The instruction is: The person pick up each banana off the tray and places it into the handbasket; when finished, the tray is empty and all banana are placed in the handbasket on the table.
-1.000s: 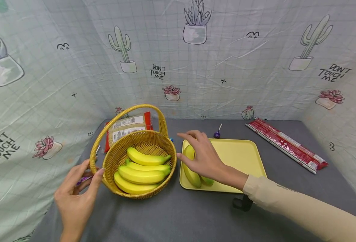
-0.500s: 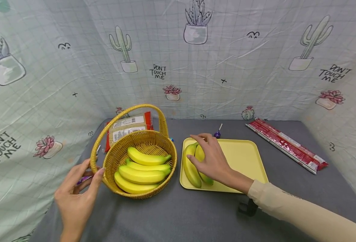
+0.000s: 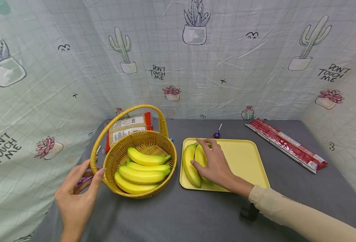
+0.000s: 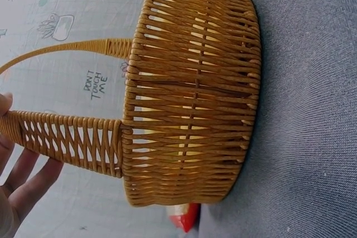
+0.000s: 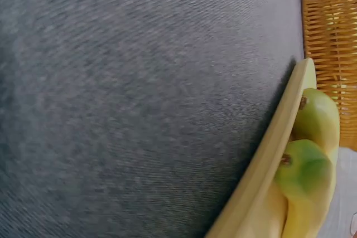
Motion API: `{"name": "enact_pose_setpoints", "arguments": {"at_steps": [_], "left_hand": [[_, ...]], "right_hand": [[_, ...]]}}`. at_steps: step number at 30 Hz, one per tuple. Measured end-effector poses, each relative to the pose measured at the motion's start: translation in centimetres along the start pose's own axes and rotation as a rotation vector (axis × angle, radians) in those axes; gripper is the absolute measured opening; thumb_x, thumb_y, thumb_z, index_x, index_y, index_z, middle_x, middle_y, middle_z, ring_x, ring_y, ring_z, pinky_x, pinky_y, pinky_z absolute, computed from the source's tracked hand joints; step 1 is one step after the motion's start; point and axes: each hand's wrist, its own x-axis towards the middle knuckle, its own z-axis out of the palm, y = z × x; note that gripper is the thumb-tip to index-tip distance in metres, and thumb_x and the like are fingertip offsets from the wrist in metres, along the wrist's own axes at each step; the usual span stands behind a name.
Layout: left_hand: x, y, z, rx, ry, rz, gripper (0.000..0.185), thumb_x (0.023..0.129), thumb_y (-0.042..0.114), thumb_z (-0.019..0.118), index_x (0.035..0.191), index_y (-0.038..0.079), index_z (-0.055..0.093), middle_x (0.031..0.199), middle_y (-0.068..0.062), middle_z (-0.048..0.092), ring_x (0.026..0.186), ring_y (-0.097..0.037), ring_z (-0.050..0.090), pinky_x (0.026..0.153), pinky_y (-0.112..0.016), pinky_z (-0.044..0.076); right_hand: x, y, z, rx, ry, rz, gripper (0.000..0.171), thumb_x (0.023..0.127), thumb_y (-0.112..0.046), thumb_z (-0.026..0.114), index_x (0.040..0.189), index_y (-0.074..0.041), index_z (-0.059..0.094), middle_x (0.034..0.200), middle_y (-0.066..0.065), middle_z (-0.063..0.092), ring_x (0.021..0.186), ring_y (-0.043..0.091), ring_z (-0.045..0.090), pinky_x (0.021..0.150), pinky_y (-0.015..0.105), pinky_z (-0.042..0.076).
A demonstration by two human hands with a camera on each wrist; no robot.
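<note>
Head: right hand has slid from outer banana onto inner banana at left edge of tray, fingers curled round it; grasp looks settled; left hand unmoved, fingers straight against basket handle, desk's left side.
Left wrist: fingers straight beside handle.
Right wrist: bananas' green tips at tray rim; hand unseen.

On the counter, the basket sits toward the left edge with three bananas in it, my left hand at its left side. A packet lies behind it. The tray lies just right of the basket, two bananas along its left rim under my right hand. A lollipop lies behind the tray; a long package lies near the far right corner.
</note>
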Motion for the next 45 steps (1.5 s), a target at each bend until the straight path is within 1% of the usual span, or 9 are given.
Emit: {"name": "enact_pose_setpoints", "arguments": {"at_steps": [3, 6, 10, 14, 22, 28, 35, 40, 45], "left_hand": [[-0.1, -0.1, 0.0, -0.016, -0.002, 0.014, 0.043, 0.082, -0.022, 0.079, 0.123, -0.011, 0.073, 0.106, -0.017, 0.073, 0.09, -0.011, 0.071, 0.076, -0.016, 0.061], [-0.1, -0.1, 0.1, -0.025, -0.001, 0.021, 0.042, 0.082, -0.022, 0.078, 0.123, -0.012, 0.073, 0.106, -0.015, 0.073, 0.09, -0.011, 0.072, 0.076, -0.017, 0.061], [0.0, -0.1, 0.1, -0.02, 0.004, 0.017, 0.043, 0.083, -0.022, 0.078, 0.124, -0.012, 0.073, 0.107, -0.02, 0.072, 0.09, -0.011, 0.071, 0.076, -0.016, 0.06], [0.0, -0.1, 0.0, -0.011, 0.006, 0.009, 0.043, 0.083, -0.021, 0.079, 0.124, -0.01, 0.073, 0.106, -0.022, 0.071, 0.09, -0.011, 0.071, 0.076, -0.016, 0.06], [0.0, 0.0, 0.0, -0.012, 0.008, 0.002, 0.043, 0.083, -0.022, 0.078, 0.124, -0.011, 0.073, 0.108, -0.016, 0.073, 0.09, -0.011, 0.071, 0.076, -0.016, 0.06], [-0.1, 0.2, 0.1, -0.004, 0.011, -0.005, 0.043, 0.083, -0.021, 0.078, 0.124, -0.01, 0.073, 0.108, -0.014, 0.073, 0.09, -0.011, 0.072, 0.076, -0.016, 0.06], [0.1, 0.1, 0.1, -0.02, 0.014, -0.004, 0.043, 0.083, -0.022, 0.078, 0.124, -0.012, 0.073, 0.109, -0.017, 0.073, 0.091, -0.012, 0.072, 0.077, -0.017, 0.061], [0.0, 0.2, 0.1, -0.013, 0.011, -0.003, 0.042, 0.083, -0.021, 0.078, 0.124, -0.011, 0.073, 0.108, -0.016, 0.073, 0.09, -0.011, 0.072, 0.076, -0.017, 0.06], [0.1, 0.4, 0.2, -0.013, 0.011, -0.004, 0.042, 0.084, -0.021, 0.078, 0.124, -0.011, 0.073, 0.107, -0.018, 0.072, 0.09, -0.011, 0.072, 0.076, -0.017, 0.061]], "right_hand": [[-0.2, 0.3, 0.1, -0.003, -0.004, 0.019, 0.078, 0.09, -0.035, 0.082, 0.158, -0.011, 0.05, 0.145, 0.021, 0.047, 0.118, 0.038, 0.052, 0.094, 0.054, 0.048], [-0.5, 0.5, 0.2, 0.004, -0.006, 0.036, 0.078, 0.09, -0.034, 0.082, 0.157, -0.01, 0.051, 0.144, 0.023, 0.048, 0.116, 0.038, 0.053, 0.094, 0.053, 0.048], [-0.9, 0.9, 0.5, 0.003, -0.008, 0.051, 0.077, 0.089, -0.034, 0.081, 0.155, -0.007, 0.052, 0.143, 0.024, 0.05, 0.118, 0.039, 0.053, 0.096, 0.055, 0.048], [-1.1, 1.1, 0.8, -0.011, -0.012, 0.048, 0.076, 0.089, -0.035, 0.082, 0.153, -0.005, 0.054, 0.141, 0.024, 0.05, 0.115, 0.038, 0.053, 0.093, 0.053, 0.049], [-1.4, 1.9, 1.2, -0.046, -0.017, 0.036, 0.076, 0.087, -0.031, 0.081, 0.153, -0.006, 0.054, 0.138, 0.024, 0.052, 0.107, 0.038, 0.054, 0.087, 0.05, 0.049], [-1.9, 2.5, 1.1, -0.045, -0.042, 0.067, 0.073, 0.086, -0.022, 0.074, 0.154, -0.006, 0.054, 0.137, 0.025, 0.052, 0.111, 0.04, 0.054, 0.088, 0.052, 0.051], [-2.1, 3.0, 1.0, -0.036, -0.067, 0.1, 0.074, 0.086, -0.017, 0.071, 0.156, -0.006, 0.052, 0.136, 0.025, 0.052, 0.114, 0.041, 0.054, 0.09, 0.052, 0.054], [-2.0, 3.2, 1.1, -0.016, -0.047, 0.099, 0.074, 0.085, -0.013, 0.07, 0.156, -0.007, 0.052, 0.134, 0.024, 0.053, 0.115, 0.041, 0.055, 0.092, 0.053, 0.054], [-1.8, 3.4, 1.2, -0.011, -0.03, 0.098, 0.074, 0.083, -0.012, 0.07, 0.155, -0.008, 0.053, 0.132, 0.023, 0.054, 0.113, 0.039, 0.056, 0.09, 0.052, 0.055]]}}
